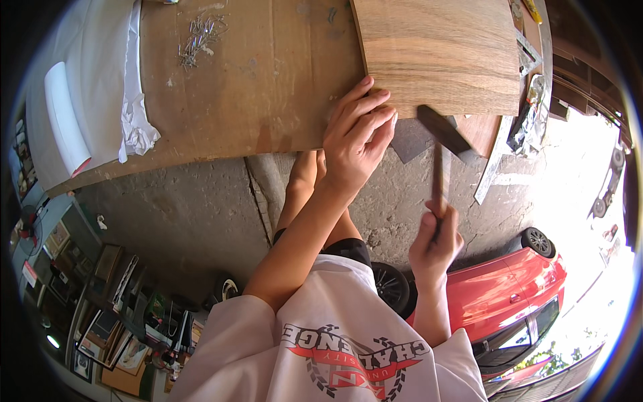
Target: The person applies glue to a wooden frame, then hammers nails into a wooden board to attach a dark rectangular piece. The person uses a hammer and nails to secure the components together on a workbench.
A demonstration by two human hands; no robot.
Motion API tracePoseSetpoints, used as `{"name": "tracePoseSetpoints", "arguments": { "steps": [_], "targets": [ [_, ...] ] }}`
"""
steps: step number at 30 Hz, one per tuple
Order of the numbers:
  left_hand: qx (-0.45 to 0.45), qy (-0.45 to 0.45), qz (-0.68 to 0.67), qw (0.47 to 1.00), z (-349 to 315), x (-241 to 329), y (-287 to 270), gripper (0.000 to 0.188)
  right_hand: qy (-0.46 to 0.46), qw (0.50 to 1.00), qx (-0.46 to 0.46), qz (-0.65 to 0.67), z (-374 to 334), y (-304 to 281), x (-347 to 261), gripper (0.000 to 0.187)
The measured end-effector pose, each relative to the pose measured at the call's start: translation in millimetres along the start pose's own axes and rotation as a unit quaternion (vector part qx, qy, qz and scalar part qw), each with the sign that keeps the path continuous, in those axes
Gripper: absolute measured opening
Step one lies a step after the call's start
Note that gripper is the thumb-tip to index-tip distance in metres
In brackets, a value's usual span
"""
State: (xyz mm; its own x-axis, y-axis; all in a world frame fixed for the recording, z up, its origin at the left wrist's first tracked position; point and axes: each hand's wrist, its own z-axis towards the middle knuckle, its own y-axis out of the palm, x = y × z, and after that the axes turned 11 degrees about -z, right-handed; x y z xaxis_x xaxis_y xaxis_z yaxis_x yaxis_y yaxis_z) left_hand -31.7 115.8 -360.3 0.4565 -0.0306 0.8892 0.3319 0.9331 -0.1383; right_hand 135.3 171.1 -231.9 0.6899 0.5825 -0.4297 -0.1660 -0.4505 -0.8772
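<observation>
A flat wooden board point(442, 57) with brown grain lies at the far right of the workbench. My left hand point(358, 134) is closed over its near left corner, fingers bent and thumb close to the near edge. Whether a small nail sits between those fingertips cannot be made out. In my right hand point(435, 244) is a hammer point(447, 134), gripped low on its wooden handle. Its dark head is slightly blurred and hovers just off the board's near edge, to the right of my left hand.
Loose nails point(201, 40) lie in a pile on the workbench point(248, 87). White paper point(100, 87) with a roll point(65, 117) covers its left end. A metal square point(492, 161) and crumpled foil point(532, 110) sit right. Behind me are a red car point(509, 288) and stacked frames point(107, 321).
</observation>
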Motion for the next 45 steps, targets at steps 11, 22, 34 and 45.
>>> {"name": "tracePoseSetpoints", "arguments": {
  "steps": [11, 22, 34, 45],
  "targets": [
    [0.003, -0.012, -0.009, 1.0, 0, 0, 0, 0.016, 0.023, 0.999, -0.044, -0.02, 3, 3, -2, 0.017],
    [-0.203, 0.008, 0.009, 0.979, 35, 6, -52, 0.061, 0.173, 0.879, 0.058, 0.44, -43, 46, -42, 0.041],
    [-0.556, 0.241, 0.115, 0.787, 153, -32, -49, 0.06, 0.318, 0.593, 0.152, 0.724, -40, 135, -163, 0.022],
    [-0.565, 0.36, 0.038, 0.741, 167, -69, -26, 0.05, 0.291, 0.435, 0.241, 0.817, 15, 157, -230, 0.026]
  ]
}}
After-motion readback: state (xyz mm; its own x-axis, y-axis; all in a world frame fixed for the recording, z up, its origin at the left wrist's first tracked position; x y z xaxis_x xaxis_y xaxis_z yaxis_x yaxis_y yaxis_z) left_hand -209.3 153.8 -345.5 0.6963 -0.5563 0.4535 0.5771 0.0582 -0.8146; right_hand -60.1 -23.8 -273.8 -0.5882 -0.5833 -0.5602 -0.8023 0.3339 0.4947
